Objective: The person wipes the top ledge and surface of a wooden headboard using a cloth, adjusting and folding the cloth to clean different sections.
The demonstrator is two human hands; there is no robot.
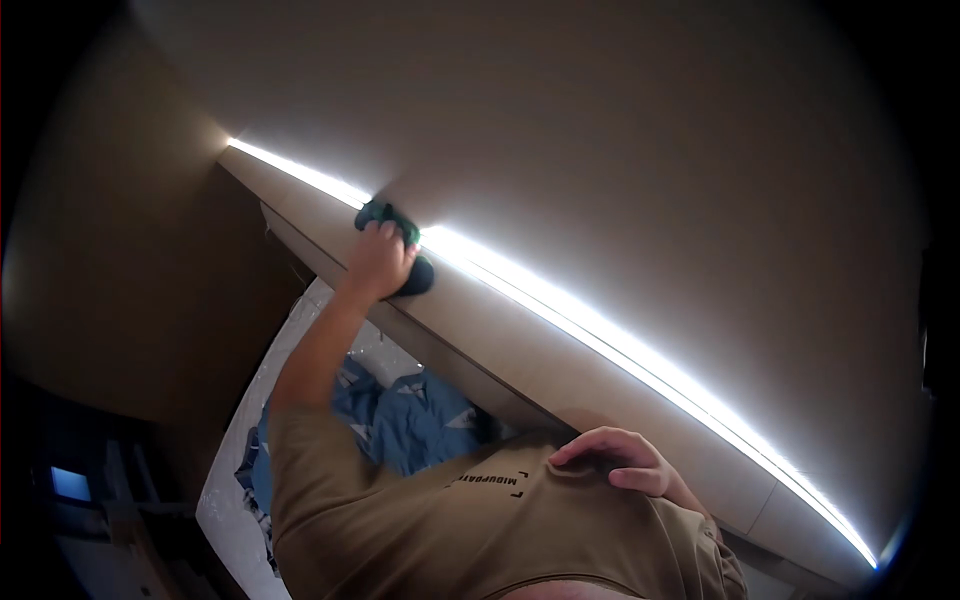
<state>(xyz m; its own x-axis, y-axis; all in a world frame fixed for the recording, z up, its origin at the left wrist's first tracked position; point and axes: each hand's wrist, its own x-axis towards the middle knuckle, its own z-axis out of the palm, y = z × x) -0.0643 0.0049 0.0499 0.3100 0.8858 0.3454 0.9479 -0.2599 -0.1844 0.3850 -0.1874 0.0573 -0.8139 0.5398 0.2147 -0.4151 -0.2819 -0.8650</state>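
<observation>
1. We had the left hand (378, 262) closed on a dark green bundle (390, 212), probably cloth; fingers curled over it, wrist blurred.
2. The bundle lay across the light strip (600, 341), hiding a short stretch; its lower end hung over the pale panel (480, 328).
3. Our right hand (615, 460) held nothing we could see, fingers loosely bent, in front of the shirt (400, 520). Whether it touched shirt or panel, we couldn't tell.
4. Blue fabric (420, 420) lay crumpled below, on what looked like a plastic-covered mattress (240, 480).
5. Main risk, we judged: a fold catching the strip's edge and pulling it loose, if we dragged hard sideways.
6. Too much fingertip pressure could have bent or cracked the strip.
7. A loose grip on the hanging end could have dropped the bundle onto the fabric.
8. Glare could have hidden missed spots or a lifted edge.
</observation>
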